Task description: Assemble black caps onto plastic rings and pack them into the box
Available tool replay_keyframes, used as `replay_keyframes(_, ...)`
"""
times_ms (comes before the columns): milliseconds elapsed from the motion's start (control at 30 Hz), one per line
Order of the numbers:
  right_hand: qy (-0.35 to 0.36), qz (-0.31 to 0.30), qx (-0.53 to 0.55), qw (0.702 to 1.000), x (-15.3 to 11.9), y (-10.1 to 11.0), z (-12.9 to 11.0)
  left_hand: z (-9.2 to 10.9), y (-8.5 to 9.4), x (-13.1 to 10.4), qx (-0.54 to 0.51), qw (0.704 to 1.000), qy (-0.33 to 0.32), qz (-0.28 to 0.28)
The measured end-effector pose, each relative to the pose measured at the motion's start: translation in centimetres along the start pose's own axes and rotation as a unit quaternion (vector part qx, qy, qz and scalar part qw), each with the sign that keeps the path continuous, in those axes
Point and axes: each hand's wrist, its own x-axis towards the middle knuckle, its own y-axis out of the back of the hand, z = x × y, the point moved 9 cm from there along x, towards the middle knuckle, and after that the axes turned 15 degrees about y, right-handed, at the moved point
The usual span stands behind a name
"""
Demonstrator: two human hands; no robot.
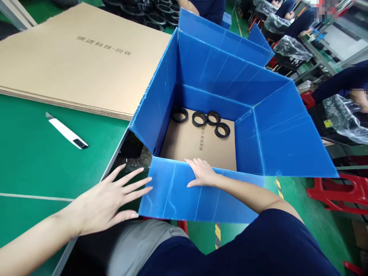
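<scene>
My left hand (105, 203) is open with its fingers spread, its fingertips at the left edge of the box's front flap; I cannot tell whether they press on it. My right hand (202, 173) rests on the front flap (178, 195) near its fold, fingers stretched towards the inside and thumb apart. The blue corrugated plastic box (212, 61) stands with its flaps folded outwards. On its floor lies a brown cardboard sheet (184, 143) with printed characters. Several black rings sit on that sheet: one ring (179, 115) in the far left corner, the others, such as this ring (222, 130), grouped further right.
A stack of cardboard sheets (86, 57) lies on the green table (28, 165) at left, with a white utility knife (67, 132) in front. Behind are piled black rings (163, 15). Red stools (342, 191) and plastic-covered bins (345, 119) stand at right, with people nearby.
</scene>
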Motion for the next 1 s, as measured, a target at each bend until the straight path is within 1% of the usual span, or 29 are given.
replay_keyframes(100,0.002,-0.026,0.077,0.997,-0.2,0.0,-0.3,-0.1,-0.7,0.1,-0.005,1.0,-0.007,-0.015)
replay_keyframes(167,0.017,-0.048,0.118,0.992,0.0,0.1,-0.3,0.0,-0.9,0.0,-0.003,1.0,-0.011,-0.017)
replay_keyframes(233,0.011,-0.053,0.179,0.982,0.9,0.9,0.9,-0.1,-0.8,-0.1,-0.005,1.0,-0.006,-0.011)
replay_keyframes(267,-0.008,-0.042,0.206,0.978,1.6,1.8,2.3,-0.2,-0.7,-0.1,-0.007,1.0,-0.004,-0.009)
replay_keyframes(300,-0.039,-0.019,0.222,0.974,2.5,3.0,4.3,-0.2,-0.7,-0.1,-0.009,1.0,-0.002,-0.008)
replay_keyframes(333,-0.081,0.013,0.223,0.971,3.4,4.6,6.8,-0.3,-0.7,-0.1,-0.011,1.0,-0.001,-0.009)
replay_keyframes(400,-0.172,0.083,0.178,0.965,4.7,8.3,12.6,-0.4,-0.9,-0.1,-0.017,1.0,0.0,-0.011)
replay_keyframes(467,-0.266,0.136,0.113,0.948,5.1,11.5,18.1,-0.4,-1.0,-0.3,-0.03,1.0,0.003,-0.007)
replay_keyframes(533,-0.349,0.161,0.06,0.921,4.6,13.2,22.6,-0.5,-1.1,-0.4,-0.054,0.999,0.009,0.002)
replay_keyframes(600,-0.403,0.163,0.023,0.9,4.2,13.5,25.7,-0.7,-1.0,-0.4,-0.081,0.996,0.03,0.019)
replay_keyframes(700,-0.424,0.151,-0.013,0.893,4.5,12.4,28.2,-0.6,-1.1,-0.4,-0.117,0.992,0.05,0.023)
replay_keyframes(800,-0.424,0.14,-0.042,0.894,5.0,11.2,29.3,-0.4,-1.3,-0.4,-0.14,0.987,0.077,0.021)
replay_keyframes(867,-0.435,0.138,-0.056,0.888,4.5,10.4,29.9,-0.6,-1.3,-0.4,-0.15,0.983,0.103,0.025)
replay_keyframes(933,-0.449,0.137,-0.064,0.881,3.2,9.6,30.2,-0.6,-1.3,-0.4,-0.154,0.982,0.106,0.023)
replay_keyframes(1000,-0.454,0.137,-0.069,0.878,1.3,8.3,30.0,-0.5,-1.3,-0.3,-0.156,0.984,0.087,0.014)
